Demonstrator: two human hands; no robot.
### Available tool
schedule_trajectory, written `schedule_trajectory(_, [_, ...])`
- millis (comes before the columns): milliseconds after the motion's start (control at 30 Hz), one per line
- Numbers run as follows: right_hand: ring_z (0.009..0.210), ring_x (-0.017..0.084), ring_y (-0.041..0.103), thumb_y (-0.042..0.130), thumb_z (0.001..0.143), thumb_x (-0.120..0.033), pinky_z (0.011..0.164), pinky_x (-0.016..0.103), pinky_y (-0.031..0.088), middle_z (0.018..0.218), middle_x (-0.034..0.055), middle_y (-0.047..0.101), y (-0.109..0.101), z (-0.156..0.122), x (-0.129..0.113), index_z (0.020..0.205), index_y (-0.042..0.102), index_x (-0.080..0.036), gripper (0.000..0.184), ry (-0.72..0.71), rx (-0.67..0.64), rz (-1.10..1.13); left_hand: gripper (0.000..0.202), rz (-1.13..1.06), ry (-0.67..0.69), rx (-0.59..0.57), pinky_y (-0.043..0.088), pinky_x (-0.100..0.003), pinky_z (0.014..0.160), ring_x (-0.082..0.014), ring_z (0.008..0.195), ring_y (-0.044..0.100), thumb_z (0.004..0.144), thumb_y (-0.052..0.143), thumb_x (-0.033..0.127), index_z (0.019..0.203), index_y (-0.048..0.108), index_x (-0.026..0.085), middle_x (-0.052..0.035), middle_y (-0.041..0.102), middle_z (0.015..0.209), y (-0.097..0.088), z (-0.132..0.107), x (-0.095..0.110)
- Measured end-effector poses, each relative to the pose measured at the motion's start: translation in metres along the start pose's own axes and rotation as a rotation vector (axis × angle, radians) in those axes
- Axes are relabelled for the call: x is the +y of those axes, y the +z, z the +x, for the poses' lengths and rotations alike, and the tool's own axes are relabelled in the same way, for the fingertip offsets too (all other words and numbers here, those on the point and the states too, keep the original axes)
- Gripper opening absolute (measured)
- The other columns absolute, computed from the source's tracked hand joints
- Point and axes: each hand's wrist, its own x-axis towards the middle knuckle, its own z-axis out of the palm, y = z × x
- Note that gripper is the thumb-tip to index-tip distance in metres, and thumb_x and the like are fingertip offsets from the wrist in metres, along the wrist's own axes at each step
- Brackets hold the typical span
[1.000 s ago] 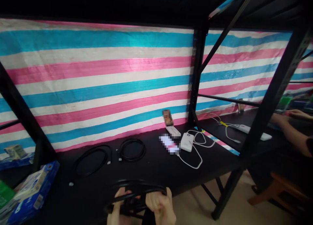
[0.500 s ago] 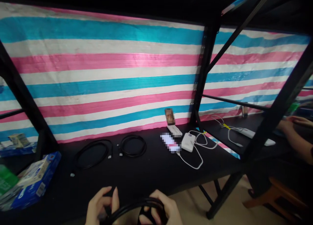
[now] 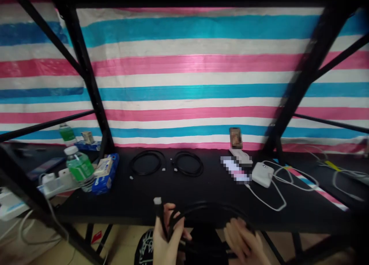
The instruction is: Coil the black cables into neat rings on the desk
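A black cable point(image 3: 211, 204) forms a loose loop between my hands at the table's front edge. My left hand point(image 3: 170, 230) is closed around one side of it, and a light-coloured plug point(image 3: 157, 200) sticks up above the fingers. On the other side of the loop, my right hand point(image 3: 242, 236) curls its fingers around the cable, slightly blurred. Beyond my hands lie two more black cables, one coiled on the left point(image 3: 147, 174) and one coiled on the right point(image 3: 188, 175), their plugs resting on the tabletop.
A phone point(image 3: 235, 169), a white power bank point(image 3: 262, 174) and a white cable point(image 3: 284, 203) lie to the right. A green-labelled bottle point(image 3: 80, 169) and a blue box point(image 3: 105, 178) stand left. Black frame posts point(image 3: 89, 73) rise beside the table point(image 3: 129, 203).
The view has swung left, showing the bottle and power strip. My hands have lifted the cable, and a plug now shows above my left hand.
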Motion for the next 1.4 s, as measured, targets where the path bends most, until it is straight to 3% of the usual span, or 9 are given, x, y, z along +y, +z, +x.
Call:
schedule_trajectory(67, [0.032, 0.005, 0.025, 0.073, 0.066, -0.031, 0.035, 0.022, 0.027, 0.038, -0.0088, 0.028, 0.020, -0.001, 0.005, 0.056, 0.053, -0.022, 0.024, 0.060, 0.008, 0.007, 0.040, -0.030, -0.091, -0.086, 0.048, -0.027, 0.049, -0.0135, 0.037, 0.053, 0.058, 0.073, 0.051, 0.060, 0.051, 0.018, 0.0021, 0.053, 0.043, -0.009, 0.001, 0.000])
schedule_trajectory(133, [0.033, 0.004, 0.021, 0.073, 0.066, -0.035, 0.034, 0.021, 0.022, 0.040, -0.0099, 0.024, 0.041, -0.001, 0.009, 0.052, 0.045, -0.021, 0.035, 0.143, -0.001, -0.051, 0.051, -0.110, -0.127, -0.084, 0.047, -0.027, 0.045, -0.0112, 0.026, 0.044, 0.061, 0.070, 0.053, 0.040, 0.036, 0.021, 0.0047, 0.037, 0.028, -0.019, 0.004, -0.002])
schedule_trajectory(267, [0.041, 0.009, 0.039, 0.065, 0.073, -0.049, 0.044, 0.023, 0.035, 0.043, -0.0049, 0.037, 0.066, -0.005, 0.023, 0.048, 0.041, -0.020, 0.045, 0.201, -0.187, -0.401, 0.059, -0.403, -0.146, 0.081, 0.025, -0.020, 0.025, -0.0031, 0.018, 0.020, 0.053, 0.075, 0.051, 0.034, 0.026, 0.023, 0.0088, 0.022, 0.022, -0.033, 0.015, -0.007])
schedule_trajectory(433, [0.050, 0.013, 0.051, 0.062, 0.072, -0.055, 0.050, 0.025, 0.040, 0.055, 0.0008, 0.055, 0.062, -0.008, 0.048, 0.056, 0.056, -0.017, 0.042, 0.193, -0.340, -0.658, 0.052, -0.613, -0.217, 0.154, 0.017, -0.016, 0.024, -0.0015, 0.020, 0.019, 0.057, 0.075, 0.041, 0.044, 0.030, 0.021, 0.0114, 0.024, 0.026, -0.024, 0.030, -0.008])
schedule_trajectory(633, [0.026, 0.008, 0.031, 0.056, 0.063, -0.069, 0.031, 0.020, 0.021, 0.031, -0.0072, 0.038, 0.049, 0.023, 0.074, 0.065, 0.052, -0.019, 0.051, 0.437, -0.225, -0.670, 0.039, -0.213, -0.041, -0.006, 0.041, -0.022, 0.039, -0.0090, 0.029, 0.042, 0.071, 0.060, 0.054, 0.062, 0.043, 0.020, 0.0102, 0.036, 0.035, 0.001, 0.067, -0.021])
schedule_trajectory(767, [0.026, 0.006, 0.027, 0.050, 0.065, -0.070, 0.030, 0.018, 0.018, 0.031, -0.0093, 0.033, 0.055, 0.078, 0.077, 0.064, 0.046, -0.020, 0.050, 0.356, -0.270, -0.734, 0.033, 0.061, 0.094, -0.106, 0.046, -0.022, 0.053, -0.0098, 0.046, 0.052, 0.075, 0.058, 0.050, 0.082, 0.047, 0.019, 0.0074, 0.048, 0.050, 0.015, 0.114, -0.024])
schedule_trajectory(867, [0.027, 0.007, 0.030, 0.050, 0.070, -0.065, 0.031, 0.018, 0.021, 0.033, -0.0096, 0.034, 0.066, 0.134, 0.074, 0.065, 0.045, -0.020, 0.045, 0.265, -0.368, -0.782, 0.030, 0.276, 0.184, -0.173, 0.045, -0.020, 0.046, -0.0087, 0.047, 0.052, 0.077, 0.055, 0.047, 0.080, 0.046, 0.019, 0.0049, 0.051, 0.059, 0.029, 0.153, -0.019])
schedule_trajectory(1100, [0.036, 0.011, 0.041, 0.044, 0.079, -0.054, 0.040, 0.022, 0.030, 0.037, -0.0031, 0.041, 0.063, 0.246, 0.075, 0.052, 0.046, -0.019, 0.044, -0.059, -0.453, -1.009, 0.038, 0.606, 0.110, -0.219, 0.026, -0.019, 0.025, -0.0073, 0.026, 0.038, 0.076, 0.049, 0.056, 0.074, 0.048, 0.018, 0.0061, 0.050, 0.048, 0.053, 0.228, -0.016])
schedule_trajectory(1400, [0.043, 0.012, 0.041, 0.041, 0.077, -0.047, 0.045, 0.024, 0.023, 0.042, -0.0011, 0.039, 0.028, 0.269, 0.077, 0.044, 0.031, -0.020, 0.043, -0.118, -0.378, -1.417, 0.046, 0.927, -0.041, -0.325, 0.026, -0.020, 0.032, -0.0093, 0.028, 0.041, 0.081, 0.036, 0.061, 0.072, 0.054, 0.019, 0.0059, 0.050, 0.042, 0.029, 0.243, -0.054])
